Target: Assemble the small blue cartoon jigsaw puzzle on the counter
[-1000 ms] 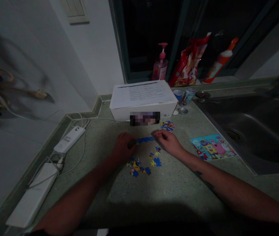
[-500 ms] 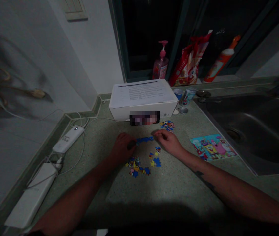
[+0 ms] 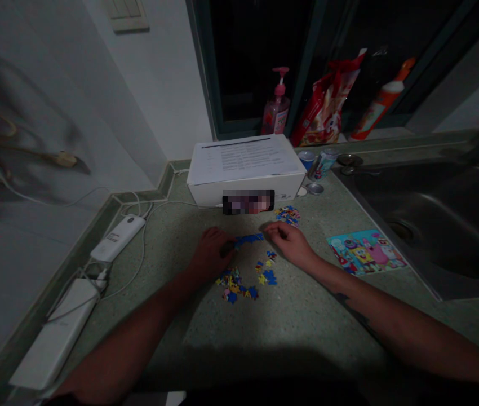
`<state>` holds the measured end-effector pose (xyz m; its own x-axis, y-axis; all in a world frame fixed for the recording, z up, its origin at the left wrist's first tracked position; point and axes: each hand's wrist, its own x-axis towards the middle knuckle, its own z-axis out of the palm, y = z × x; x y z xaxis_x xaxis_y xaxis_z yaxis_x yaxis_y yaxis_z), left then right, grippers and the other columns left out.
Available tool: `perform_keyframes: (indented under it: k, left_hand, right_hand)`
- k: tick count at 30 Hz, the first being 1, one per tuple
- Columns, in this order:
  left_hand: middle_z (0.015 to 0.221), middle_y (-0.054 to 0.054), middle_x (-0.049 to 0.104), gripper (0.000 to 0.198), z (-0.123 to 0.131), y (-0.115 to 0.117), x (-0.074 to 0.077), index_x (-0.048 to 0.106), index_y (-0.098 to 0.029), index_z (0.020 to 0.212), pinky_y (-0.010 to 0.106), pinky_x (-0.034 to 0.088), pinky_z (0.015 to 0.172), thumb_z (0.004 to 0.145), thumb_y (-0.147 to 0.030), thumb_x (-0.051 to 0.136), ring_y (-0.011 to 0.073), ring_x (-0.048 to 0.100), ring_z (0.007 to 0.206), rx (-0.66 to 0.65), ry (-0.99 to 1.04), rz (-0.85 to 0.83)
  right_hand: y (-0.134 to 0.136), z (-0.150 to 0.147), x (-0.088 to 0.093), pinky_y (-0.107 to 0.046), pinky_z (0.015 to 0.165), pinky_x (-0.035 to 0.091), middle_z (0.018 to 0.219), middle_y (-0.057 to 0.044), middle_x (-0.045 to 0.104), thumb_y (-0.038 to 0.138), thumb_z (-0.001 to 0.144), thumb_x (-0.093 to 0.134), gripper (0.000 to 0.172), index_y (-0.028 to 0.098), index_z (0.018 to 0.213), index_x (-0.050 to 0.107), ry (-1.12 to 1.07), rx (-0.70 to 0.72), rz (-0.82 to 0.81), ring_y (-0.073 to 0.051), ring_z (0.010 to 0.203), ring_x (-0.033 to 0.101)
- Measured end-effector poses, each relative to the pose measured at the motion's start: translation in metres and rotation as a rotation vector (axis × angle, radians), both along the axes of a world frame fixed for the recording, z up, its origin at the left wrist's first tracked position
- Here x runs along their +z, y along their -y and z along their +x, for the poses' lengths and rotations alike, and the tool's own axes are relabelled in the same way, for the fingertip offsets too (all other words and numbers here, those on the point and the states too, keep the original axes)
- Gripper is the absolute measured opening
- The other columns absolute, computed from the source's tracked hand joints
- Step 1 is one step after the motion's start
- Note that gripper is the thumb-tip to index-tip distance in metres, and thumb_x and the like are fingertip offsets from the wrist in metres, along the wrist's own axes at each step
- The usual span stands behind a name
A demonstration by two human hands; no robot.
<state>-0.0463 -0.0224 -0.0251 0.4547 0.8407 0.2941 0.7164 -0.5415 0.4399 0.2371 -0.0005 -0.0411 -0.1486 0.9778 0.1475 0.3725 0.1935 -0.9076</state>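
Fingers of the left hand [image 3: 209,254] and right hand [image 3: 288,243] sit curled at either end of the blue puzzle strip [image 3: 248,241] below the box [image 3: 245,194], clamped or not is unclear, and a careless nudge could split it or scatter the loose pieces [image 3: 233,285].

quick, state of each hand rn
left hand: curled against the end of the blue jigsaw strip, cannot tell if gripping it
right hand: half open, holding nothing visible
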Motion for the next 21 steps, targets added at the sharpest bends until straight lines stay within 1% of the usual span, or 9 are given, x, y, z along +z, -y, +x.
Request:
perform_keyframes:
  k: [5,16,21]
  left_hand:
    - [0.104,0.007,0.077,0.023,-0.0001,-0.0002,-0.0001,0.074,-0.023,0.111,0.054,0.048,0.113,0.089,-0.017,0.073,0.0296,0.068,0.108,-0.01,0.002,0.017]
    - [0.107,0.006,0.077,0.026,-0.0004,0.0023,0.0028,0.076,-0.024,0.112,0.056,0.046,0.116,0.087,-0.016,0.073,0.0296,0.068,0.109,-0.014,-0.006,0.002]
    - [0.117,0.011,0.076,0.029,-0.0013,0.0032,0.0035,0.077,-0.022,0.123,0.056,0.046,0.115,0.094,-0.022,0.073,0.0312,0.066,0.116,-0.038,-0.041,0.048]
  right_hand:
    - [-0.0002,0.0003,-0.0008,-0.037,0.072,0.052,0.088,-0.005,0.079,0.036,0.086,0.06,0.028,0.023,0.099,0.081,0.005,0.002,-0.003,-0.022,0.079,0.068]
    - [0.0005,0.0,-0.0012,-0.037,0.072,0.052,0.09,-0.005,0.08,0.034,0.087,0.059,0.027,0.025,0.099,0.081,0.008,-0.006,-0.002,-0.023,0.08,0.069]
    - [0.0006,-0.0001,-0.0005,-0.038,0.073,0.053,0.09,-0.005,0.08,0.035,0.087,0.058,0.027,0.024,0.099,0.08,-0.008,0.0,-0.01,-0.023,0.08,0.069]
